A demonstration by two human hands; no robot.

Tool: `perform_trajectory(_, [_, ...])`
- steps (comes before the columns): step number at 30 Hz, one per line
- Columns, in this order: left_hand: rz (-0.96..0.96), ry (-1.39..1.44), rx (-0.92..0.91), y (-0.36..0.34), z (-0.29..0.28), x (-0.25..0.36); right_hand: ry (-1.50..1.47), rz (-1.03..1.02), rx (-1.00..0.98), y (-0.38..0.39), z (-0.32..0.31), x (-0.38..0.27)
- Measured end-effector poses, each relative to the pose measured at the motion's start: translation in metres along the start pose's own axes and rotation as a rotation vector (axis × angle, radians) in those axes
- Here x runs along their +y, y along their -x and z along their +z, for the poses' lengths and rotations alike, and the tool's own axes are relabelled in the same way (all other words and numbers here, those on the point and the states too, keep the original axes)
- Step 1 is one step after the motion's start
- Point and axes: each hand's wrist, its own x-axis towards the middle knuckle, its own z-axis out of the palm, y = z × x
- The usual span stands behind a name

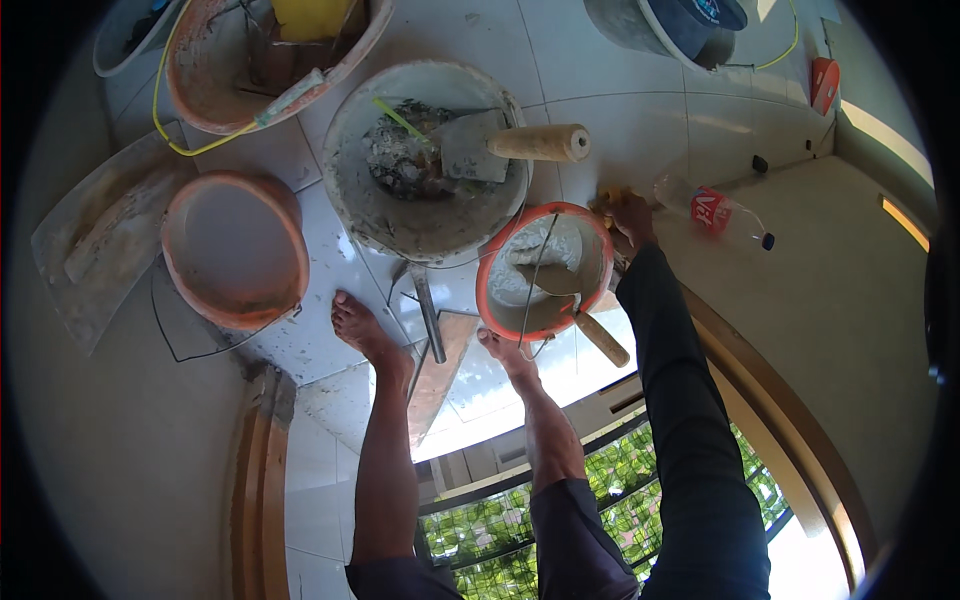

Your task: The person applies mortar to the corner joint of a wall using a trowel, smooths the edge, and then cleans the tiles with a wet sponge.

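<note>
My right hand [634, 222], at the end of a dark sleeve, is low by the floor beside the small orange bucket [484, 280]. Its fingers are closed on a yellow-brown sponge [610, 200], partly hidden by the hand. Inside that bucket is a wet whitish mix, and a trowel rests in it with its wooden handle [602, 340] over the near rim. Behind stands a big grey-crusted bucket [345, 190] of debris, with a wide-bladed scraper [540, 142] lying across its right side. My left hand is out of view.
A bucket of cloudy water [235, 245] stands left, near a dusty board [110, 230]. A hammer [428, 312] and a tile strip [440, 375] lie between my bare feet. Farther back is an orange tub [205, 95]; a plastic bottle [708, 208] lies right.
</note>
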Motion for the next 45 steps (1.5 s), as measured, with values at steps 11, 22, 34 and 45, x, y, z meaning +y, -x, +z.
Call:
perform_trajectory(11, [0.459,-0.837,0.271,-0.056,-0.039,-0.049,-0.684,-0.477,0.335,0.187,-0.121,-0.179])
perform_trajectory(22, [0.708,-0.939,0.26,-0.036,-0.017,-0.056,0.139,-1.127,-0.137,0.274,0.08,-0.471])
perform_trajectory(34, [0.605,-0.701,0.227,-0.05,-0.038,-0.057,0.252,-0.911,-0.352,0.222,0.199,-0.502])
perform_trajectory(45, [0.431,-0.561,0.119,-0.045,-0.039,-0.05,0.275,-0.834,-0.312,0.217,0.172,-0.497])
